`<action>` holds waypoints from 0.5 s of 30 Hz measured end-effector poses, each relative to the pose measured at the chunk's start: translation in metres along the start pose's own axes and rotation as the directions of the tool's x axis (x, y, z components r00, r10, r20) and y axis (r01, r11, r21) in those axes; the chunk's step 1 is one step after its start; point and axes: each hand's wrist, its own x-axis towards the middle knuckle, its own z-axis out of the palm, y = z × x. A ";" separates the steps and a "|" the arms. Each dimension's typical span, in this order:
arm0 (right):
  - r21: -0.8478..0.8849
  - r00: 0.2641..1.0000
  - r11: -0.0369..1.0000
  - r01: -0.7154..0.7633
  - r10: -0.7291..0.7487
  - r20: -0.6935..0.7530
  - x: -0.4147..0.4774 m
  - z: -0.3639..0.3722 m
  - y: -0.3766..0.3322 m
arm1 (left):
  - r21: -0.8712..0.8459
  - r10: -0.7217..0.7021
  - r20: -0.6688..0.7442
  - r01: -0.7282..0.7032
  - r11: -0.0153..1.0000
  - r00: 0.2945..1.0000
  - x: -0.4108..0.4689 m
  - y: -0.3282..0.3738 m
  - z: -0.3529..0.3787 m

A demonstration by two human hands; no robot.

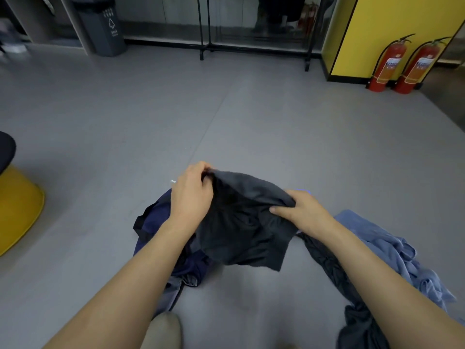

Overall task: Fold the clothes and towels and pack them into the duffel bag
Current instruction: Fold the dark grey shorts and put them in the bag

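Two bare hands on one dark grey garment (241, 222), lifted at picture centre. Left hand (193, 195) at 11 o'clock of the cloth, back of the hand up, fingers curled, pinching the top edge at its highest corner. Right hand (302, 210) at 3 o'clock and lower, thumb laid flat across the front, fingers tucked behind a bunched fold. Both forearms bare, reaching forward from the bottom corners, left wrist raised higher than the right. Slack cloth between the two grips, loose hem down at 5 o'clock; clear of the floor or brushing it, cannot tell.

Under the left forearm, at 8 o'clock of the garment: navy fabric (154, 216) with a black strap edge, heaped on the floor; bag or clothing, cannot tell. Beneath the right forearm, trailing off toward 5 o'clock: crumpled dark cloth (357, 328). Just beyond the arm, at 4 o'clock: blue-grey cloth (397, 248), rumpled.

Plenty of bare grey floor (226, 117) ahead toward 12 o'clock. Yellow stool base (17, 210) at 9 o'clock, well apart from the clothes. Along the far edge: grey bin (105, 28) at 11, black rack legs (205, 50) at 12, yellow wall panel (392, 28) and two red fire extinguishers (387, 64) at 1 o'clock.
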 end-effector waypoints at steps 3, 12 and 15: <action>0.017 0.989 0.993 0.114 -0.112 -0.091 0.000 -0.002 -0.020 | 0.009 0.150 0.248 -0.157 0.988 0.957 -0.008 0.005 0.000; 0.367 0.990 0.920 0.138 -0.136 -0.031 -0.003 0.005 -0.043 | -0.344 0.213 0.251 -0.118 0.931 0.944 -0.025 0.032 0.020; 0.312 0.985 0.944 0.104 -0.141 0.099 -0.008 0.012 -0.038 | -0.479 0.125 0.235 0.003 0.878 0.964 -0.027 0.041 0.016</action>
